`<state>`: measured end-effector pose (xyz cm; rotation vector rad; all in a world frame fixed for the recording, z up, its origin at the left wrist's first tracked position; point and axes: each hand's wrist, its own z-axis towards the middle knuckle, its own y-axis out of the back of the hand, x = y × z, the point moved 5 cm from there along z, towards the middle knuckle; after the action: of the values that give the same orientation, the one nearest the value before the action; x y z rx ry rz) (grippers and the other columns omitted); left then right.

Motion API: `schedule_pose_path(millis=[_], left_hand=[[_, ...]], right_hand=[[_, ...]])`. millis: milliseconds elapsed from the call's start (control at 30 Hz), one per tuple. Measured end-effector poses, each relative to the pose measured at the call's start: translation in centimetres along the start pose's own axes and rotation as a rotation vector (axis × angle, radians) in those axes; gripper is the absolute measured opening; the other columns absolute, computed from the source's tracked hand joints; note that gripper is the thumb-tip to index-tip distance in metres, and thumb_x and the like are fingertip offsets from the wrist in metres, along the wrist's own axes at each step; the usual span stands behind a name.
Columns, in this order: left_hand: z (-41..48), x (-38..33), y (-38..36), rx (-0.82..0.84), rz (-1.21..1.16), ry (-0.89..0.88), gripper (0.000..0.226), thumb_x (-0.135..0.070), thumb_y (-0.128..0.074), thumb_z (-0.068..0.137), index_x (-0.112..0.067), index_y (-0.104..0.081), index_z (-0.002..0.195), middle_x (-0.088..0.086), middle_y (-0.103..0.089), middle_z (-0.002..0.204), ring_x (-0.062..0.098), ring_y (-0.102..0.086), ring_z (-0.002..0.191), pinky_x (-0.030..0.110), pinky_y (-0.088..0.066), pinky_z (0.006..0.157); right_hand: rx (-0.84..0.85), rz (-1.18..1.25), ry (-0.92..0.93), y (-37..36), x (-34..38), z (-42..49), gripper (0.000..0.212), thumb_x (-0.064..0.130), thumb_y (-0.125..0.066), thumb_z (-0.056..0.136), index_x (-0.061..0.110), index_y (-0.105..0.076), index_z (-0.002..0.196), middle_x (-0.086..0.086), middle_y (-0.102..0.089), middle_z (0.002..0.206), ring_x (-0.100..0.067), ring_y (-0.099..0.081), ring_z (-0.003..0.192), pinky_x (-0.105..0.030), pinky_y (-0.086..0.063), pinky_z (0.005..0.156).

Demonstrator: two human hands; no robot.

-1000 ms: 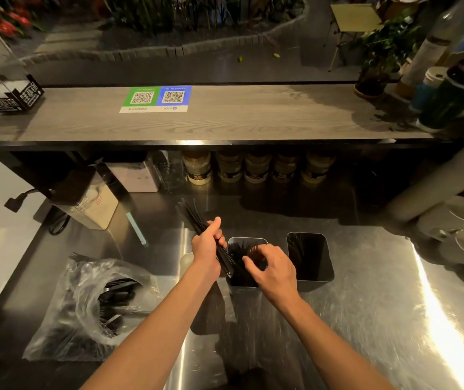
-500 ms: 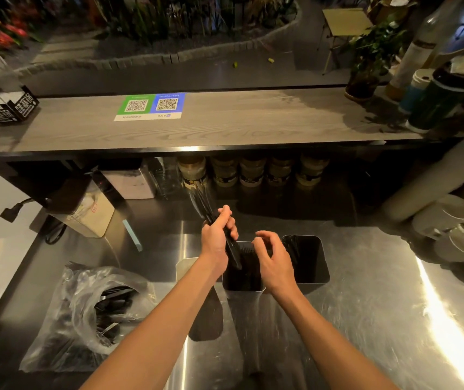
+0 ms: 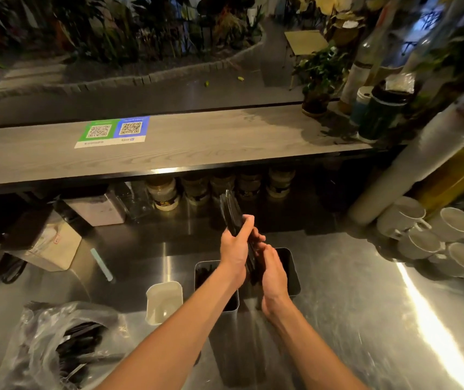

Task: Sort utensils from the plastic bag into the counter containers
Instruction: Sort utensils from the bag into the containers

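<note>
From the head camera, the left hand (image 3: 235, 249) sits just above the centre of the frame, its grip clamped round a bundle of black utensils (image 3: 232, 212) that rises, tilted slightly leftward, above the knuckles. The right hand (image 3: 274, 273) lies just to the right, against the lower part of the bundle; whether its fingers curl round the bundle or only press on it cannot be told. The bundle's lower end is hidden between the two hands, so its tips and the kind of utensil are hard to make out. Directly below the hands stand two dark containers side by side: the left dark container (image 3: 205, 273), with dark pieces inside, and the right dark container (image 3: 291, 266), both partly covered by the wrists. A white container (image 3: 164, 301) stands just left of them. The plastic bag (image 3: 42, 333), holding more dark utensils (image 3: 79, 347), lies in the lower left corner, cut off by the frame edge. Bare steel surface (image 3: 365, 305) spreads to the right, as far as the white cups (image 3: 422, 235) at the right edge. The wooden shelf (image 3: 197, 147) overhangs the back of the surface, near the bundle's top.
</note>
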<state>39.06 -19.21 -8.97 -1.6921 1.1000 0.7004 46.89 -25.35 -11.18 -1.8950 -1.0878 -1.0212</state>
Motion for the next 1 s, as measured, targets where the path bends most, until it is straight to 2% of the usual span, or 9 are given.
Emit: schedule_pose_path(millis=[133, 267, 333, 433, 500, 667, 833, 933, 1000], left_hand=[[-0.3, 1.2, -1.9, 0.083, 0.054, 0.018, 0.019, -0.023, -0.062, 0.099, -0.013, -0.068, 0.114, 0.003, -0.069, 0.080, 0.018, -0.070, 0.081, 0.030, -0.058, 0.079], [-0.4, 3.0, -2.9, 0.075, 0.212, 0.071, 0.017, -0.028, -0.068, 0.095, -0.019, -0.073, 0.109, 0.005, -0.076, 0.101, 0.019, -0.071, 0.100, 0.032, -0.058, 0.087], [-0.4, 3.7, -3.1, 0.054, 0.252, 0.107, 0.019, -0.032, -0.070, 0.093, -0.022, -0.073, 0.109, 0.001, -0.077, 0.103, 0.016, -0.071, 0.102, 0.034, -0.056, 0.090], [-0.2, 4.0, -3.4, 0.098, 0.339, 0.088, 0.012, -0.029, -0.067, 0.095, -0.025, -0.071, 0.106, -0.004, -0.075, 0.103, 0.011, -0.069, 0.102, 0.024, -0.053, 0.082], [-0.3, 4.3, -3.8, 0.173, 0.310, 0.071, 0.014, -0.013, -0.061, 0.098, -0.024, -0.069, 0.102, -0.004, -0.075, 0.099, 0.012, -0.069, 0.101, 0.019, -0.053, 0.079], [0.5, 5.4, -3.7, 0.211, 0.418, 0.091, 0.025, -0.002, -0.054, 0.100, -0.022, -0.069, 0.101, -0.001, -0.074, 0.097, 0.010, -0.071, 0.091, 0.020, -0.055, 0.075], [1.1, 6.0, -3.7, 0.165, 0.493, 0.064, 0.031, -0.003, -0.040, 0.106, -0.010, -0.068, 0.095, 0.008, -0.072, 0.092, 0.013, -0.072, 0.084, 0.018, -0.056, 0.067], [1.3, 6.2, -3.3, 0.146, 0.590, 0.063, 0.030, -0.009, -0.039, 0.107, -0.011, -0.068, 0.098, 0.012, -0.072, 0.099, 0.021, -0.070, 0.096, 0.030, -0.058, 0.083], [1.6, 6.3, -2.3, 0.172, 0.867, -0.070, 0.014, -0.016, -0.053, 0.102, -0.016, -0.066, 0.108, 0.007, -0.065, 0.116, 0.021, -0.062, 0.111, 0.039, -0.053, 0.098]], right_hand=[[0.055, -0.145, 0.006, 2.3, 0.3, 1.1, 0.031, 0.044, -0.039, 0.106, 0.032, -0.060, 0.124, 0.005, -0.068, 0.117, -0.012, -0.064, 0.110, -0.039, -0.053, 0.097], [0.027, -0.175, 0.166, 4.3, 2.9, 2.5, 0.023, 0.030, -0.043, 0.107, 0.029, -0.059, 0.122, 0.009, -0.067, 0.115, -0.009, -0.066, 0.107, -0.020, -0.054, 0.081], [0.033, -0.198, 0.220, 5.2, 4.2, 3.3, 0.025, 0.023, -0.048, 0.104, 0.028, -0.058, 0.127, 0.012, -0.066, 0.118, -0.005, -0.064, 0.111, -0.020, -0.052, 0.086], [0.114, -0.248, 0.256, 6.0, 5.7, 4.3, 0.041, 0.023, -0.060, 0.099, 0.027, -0.052, 0.138, 0.012, -0.061, 0.128, -0.002, -0.061, 0.117, -0.025, -0.050, 0.097], [0.220, -0.289, 0.246, 6.0, 6.4, 4.7, 0.048, 0.019, -0.067, 0.095, 0.024, -0.051, 0.140, 0.010, -0.062, 0.130, -0.001, -0.061, 0.117, -0.022, -0.051, 0.094], [0.391, -0.412, 0.234, 6.1, 7.0, 5.6, 0.028, 0.013, -0.069, 0.093, 0.014, -0.067, 0.121, -0.004, -0.073, 0.112, -0.018, -0.068, 0.109, -0.039, -0.052, 0.099], [0.358, -0.387, 0.237, 6.5, 7.0, 5.5, 0.023, 0.007, -0.063, 0.096, 0.013, -0.069, 0.118, 0.002, -0.075, 0.106, -0.009, -0.069, 0.104, -0.020, -0.053, 0.086], [0.340, -0.411, 0.241, 6.9, 6.2, 5.6, 0.021, 0.008, -0.063, 0.096, 0.013, -0.070, 0.115, 0.004, -0.075, 0.102, -0.007, -0.070, 0.100, -0.015, -0.051, 0.080], [0.329, -0.419, 0.240, 7.1, 5.7, 5.5, 0.019, 0.010, -0.064, 0.096, 0.016, -0.071, 0.113, 0.006, -0.075, 0.101, -0.005, -0.070, 0.098, -0.013, -0.050, 0.078]])
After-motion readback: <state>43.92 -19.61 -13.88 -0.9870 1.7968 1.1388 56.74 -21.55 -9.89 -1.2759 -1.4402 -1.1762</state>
